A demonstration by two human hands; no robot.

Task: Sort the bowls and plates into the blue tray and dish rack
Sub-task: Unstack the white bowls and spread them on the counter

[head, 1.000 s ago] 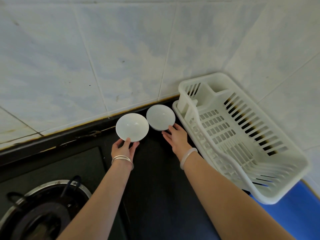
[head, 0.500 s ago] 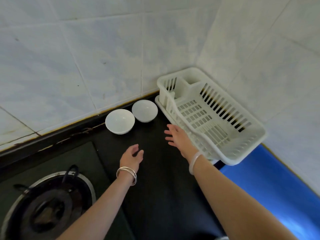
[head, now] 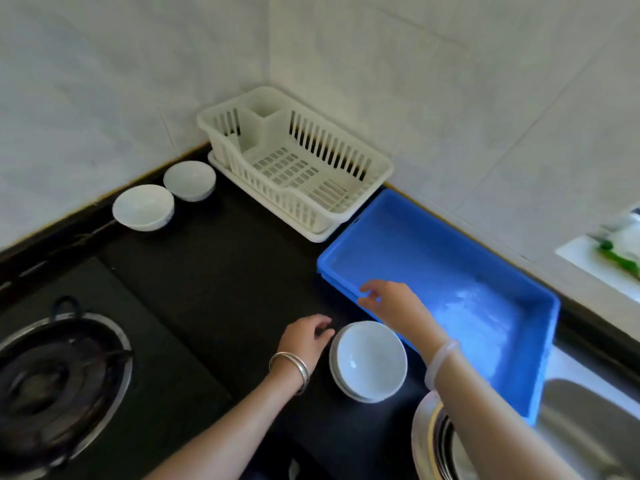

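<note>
Two white bowls (head: 143,206) (head: 189,180) stand side by side on the black counter near the back wall, left of the white dish rack (head: 294,199). A stack of white dishes (head: 369,362) sits near the counter's front, between my hands. My left hand (head: 304,337), holding nothing, hovers just left of the stack with fingers curled. My right hand (head: 391,301) is above the stack's far side, over the near rim of the blue tray (head: 450,265), fingers apart. Rack and tray hold nothing.
A gas burner (head: 55,379) lies at the left in the black hob. A steel sink (head: 588,427) and a round metal vessel (head: 429,441) are at the lower right. Tiled walls close the corner behind the rack. A white ledge with a green item (head: 613,258) is far right.
My hands let go of the two bowls by the wall and drew back toward the front. The view swung right and down, bringing the blue tray and the stack of dishes into sight.
</note>
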